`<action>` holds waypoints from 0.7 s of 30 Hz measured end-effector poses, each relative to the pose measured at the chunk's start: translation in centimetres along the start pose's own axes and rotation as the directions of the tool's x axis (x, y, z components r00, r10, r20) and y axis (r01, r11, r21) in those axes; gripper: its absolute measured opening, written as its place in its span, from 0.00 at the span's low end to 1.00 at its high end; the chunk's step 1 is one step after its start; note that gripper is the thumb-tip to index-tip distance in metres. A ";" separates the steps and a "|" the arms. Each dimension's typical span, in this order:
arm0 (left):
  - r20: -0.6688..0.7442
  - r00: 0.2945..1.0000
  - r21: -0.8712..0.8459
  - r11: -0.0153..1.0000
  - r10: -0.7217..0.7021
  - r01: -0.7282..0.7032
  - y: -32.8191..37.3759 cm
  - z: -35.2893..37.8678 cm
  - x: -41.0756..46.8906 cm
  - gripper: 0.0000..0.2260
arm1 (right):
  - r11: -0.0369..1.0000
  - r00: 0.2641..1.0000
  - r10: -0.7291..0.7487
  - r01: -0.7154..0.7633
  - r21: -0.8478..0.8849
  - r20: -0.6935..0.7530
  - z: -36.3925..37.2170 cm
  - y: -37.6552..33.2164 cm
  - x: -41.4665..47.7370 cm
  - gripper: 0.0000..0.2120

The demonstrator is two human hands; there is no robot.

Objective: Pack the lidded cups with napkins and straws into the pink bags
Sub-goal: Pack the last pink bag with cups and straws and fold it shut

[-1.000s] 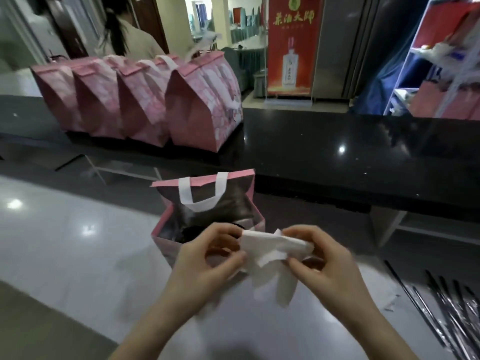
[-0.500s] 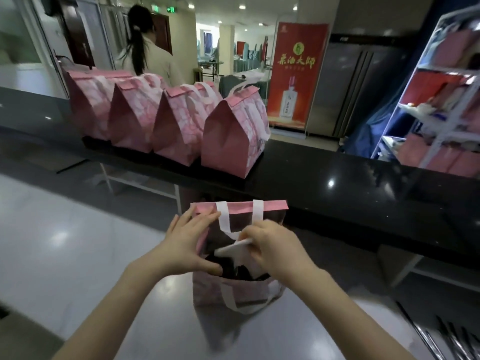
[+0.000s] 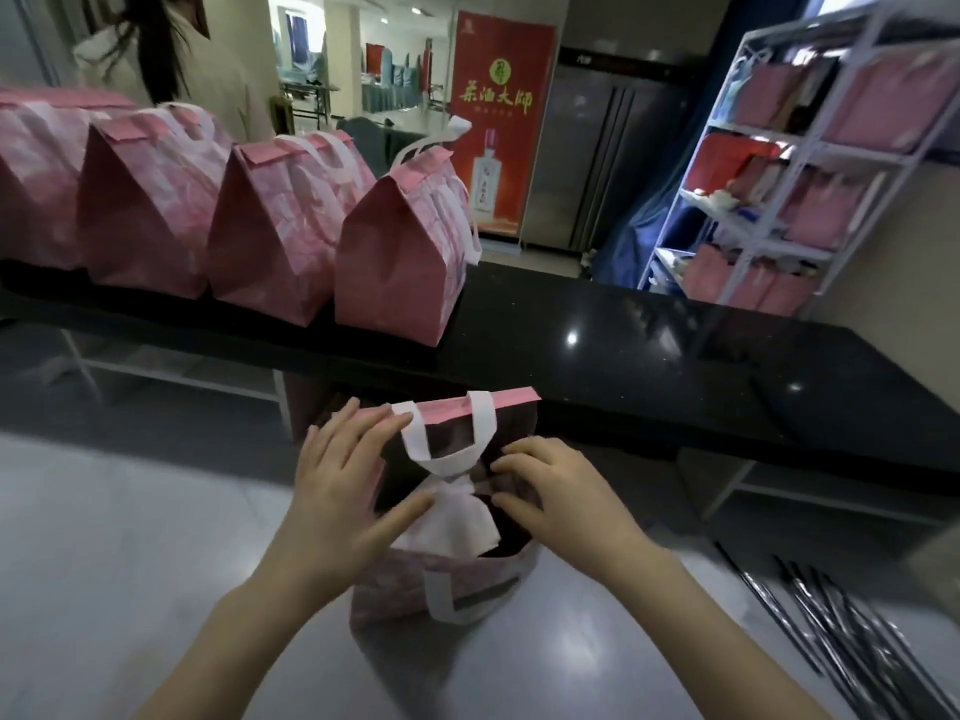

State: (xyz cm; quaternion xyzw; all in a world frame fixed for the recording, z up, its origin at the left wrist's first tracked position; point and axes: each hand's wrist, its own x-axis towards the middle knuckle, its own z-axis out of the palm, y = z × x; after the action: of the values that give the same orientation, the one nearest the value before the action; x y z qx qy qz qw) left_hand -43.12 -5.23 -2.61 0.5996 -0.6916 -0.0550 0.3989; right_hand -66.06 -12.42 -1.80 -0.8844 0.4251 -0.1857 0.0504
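An open pink bag with white handles stands on the grey worktop in front of me. A white napkin lies inside its mouth, on top of dark contents I cannot make out. My left hand rests with straight fingers against the bag's left rim. My right hand lies over the right rim, its fingers reaching into the opening and holding nothing. No cup lid shows.
Several closed pink bags stand in a row on the black counter behind. Dark wrapped straws lie on the worktop at the right. A metal shelf with more pink bags stands far right. A person stands beyond the counter.
Both hands held the napkin in front of the bag a second ago. The right hand then put it into the bag and let go; both hands now lie on the bag's rim.
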 end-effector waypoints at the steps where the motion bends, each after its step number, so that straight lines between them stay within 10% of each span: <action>1: -0.052 0.998 -0.049 0.998 0.035 -0.038 0.7 0.2 -0.2 0.30 | 1.000 0.999 0.015 -0.015 -0.002 -0.043 -0.5 0.6 -1.1 0.14; 9: -0.111 0.944 -0.213 0.920 0.311 -0.329 8.4 6.4 -1.2 0.06 | 0.974 0.943 0.225 -0.222 0.040 -0.247 -2.3 8.4 -10.5 0.07; 21: 0.529 0.799 -0.353 0.930 0.286 -0.100 19.4 32.2 -2.6 0.08 | 0.663 0.661 0.748 -0.744 -0.075 0.053 -2.6 26.6 -27.8 0.16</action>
State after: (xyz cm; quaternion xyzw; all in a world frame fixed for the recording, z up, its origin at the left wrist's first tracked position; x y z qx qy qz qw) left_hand -78.37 -10.62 -14.90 0.4112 -0.8199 -0.2975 0.2649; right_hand -102.34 -7.64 -13.89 -0.6403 0.7519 -0.1037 0.1180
